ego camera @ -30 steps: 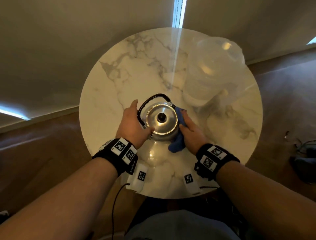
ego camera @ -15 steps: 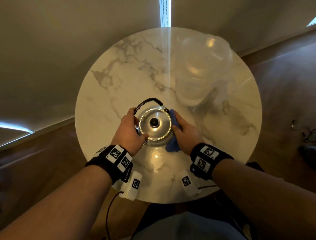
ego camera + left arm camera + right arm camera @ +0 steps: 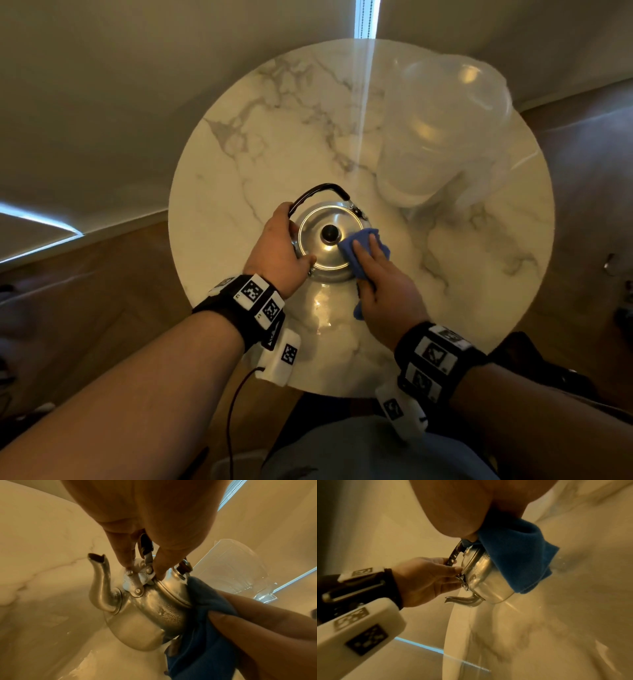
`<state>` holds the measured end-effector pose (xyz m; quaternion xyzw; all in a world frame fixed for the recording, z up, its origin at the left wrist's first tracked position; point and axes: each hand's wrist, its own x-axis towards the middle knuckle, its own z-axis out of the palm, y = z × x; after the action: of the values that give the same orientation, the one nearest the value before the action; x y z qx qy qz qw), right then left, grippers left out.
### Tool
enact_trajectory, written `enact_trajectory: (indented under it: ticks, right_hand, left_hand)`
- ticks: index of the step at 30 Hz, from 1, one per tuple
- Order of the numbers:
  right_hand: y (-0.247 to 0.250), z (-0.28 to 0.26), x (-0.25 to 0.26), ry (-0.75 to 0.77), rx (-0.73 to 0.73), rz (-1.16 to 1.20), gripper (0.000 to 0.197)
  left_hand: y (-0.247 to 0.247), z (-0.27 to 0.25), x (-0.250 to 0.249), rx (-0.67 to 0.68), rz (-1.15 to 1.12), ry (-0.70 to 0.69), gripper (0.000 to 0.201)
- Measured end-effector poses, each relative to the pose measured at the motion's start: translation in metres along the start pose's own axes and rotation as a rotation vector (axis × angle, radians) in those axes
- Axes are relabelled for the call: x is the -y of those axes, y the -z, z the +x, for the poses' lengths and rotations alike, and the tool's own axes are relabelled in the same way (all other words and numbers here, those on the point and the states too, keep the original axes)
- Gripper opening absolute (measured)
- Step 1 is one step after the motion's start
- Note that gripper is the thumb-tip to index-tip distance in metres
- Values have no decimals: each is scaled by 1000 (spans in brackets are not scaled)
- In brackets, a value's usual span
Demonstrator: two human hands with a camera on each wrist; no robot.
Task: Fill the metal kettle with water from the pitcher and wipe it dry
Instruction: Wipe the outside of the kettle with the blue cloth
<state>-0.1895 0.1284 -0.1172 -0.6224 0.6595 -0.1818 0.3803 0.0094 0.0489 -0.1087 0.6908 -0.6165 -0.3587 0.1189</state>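
Note:
A shiny metal kettle (image 3: 318, 253) with a black-knobbed lid stands on the round marble table (image 3: 239, 164), its black handle folded back. My left hand (image 3: 279, 246) grips it at the handle hinge on its left side; the fingertips (image 3: 125, 561) sit on the bracket above the spout. My right hand (image 3: 373, 270) holds a blue cloth (image 3: 359, 250) and presses it on the right of the lid and down that side. Droplets show on the kettle (image 3: 154, 615) wall beside the cloth (image 3: 202, 642). The clear plastic pitcher (image 3: 442, 130) stands at the back right.
The table's near edge (image 3: 342, 394) lies just before my lap. A wet sheen (image 3: 322, 305) shows on the marble in front of the kettle. Wooden floor surrounds the table, with dark objects (image 3: 623, 308) on the floor at far right.
My right hand has slid the blue cloth from the kettle's right side up onto the lid. The left hand keeps its grip on the kettle.

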Motion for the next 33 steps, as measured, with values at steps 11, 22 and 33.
enact_trajectory:
  ticks: [11, 22, 33]
  right_hand:
    - [-25, -11, -11, 368, -24, -451, 67]
    - [-30, -3, -33, 757, 62, -792, 54]
    - [-32, 3, -23, 817, 60, -903, 45]
  left_hand:
    - [1, 1, 1, 17, -48, 15, 94]
    - [14, 17, 1, 38, 42, 2, 75]
    - [20, 19, -3, 84, 71, 4, 79]
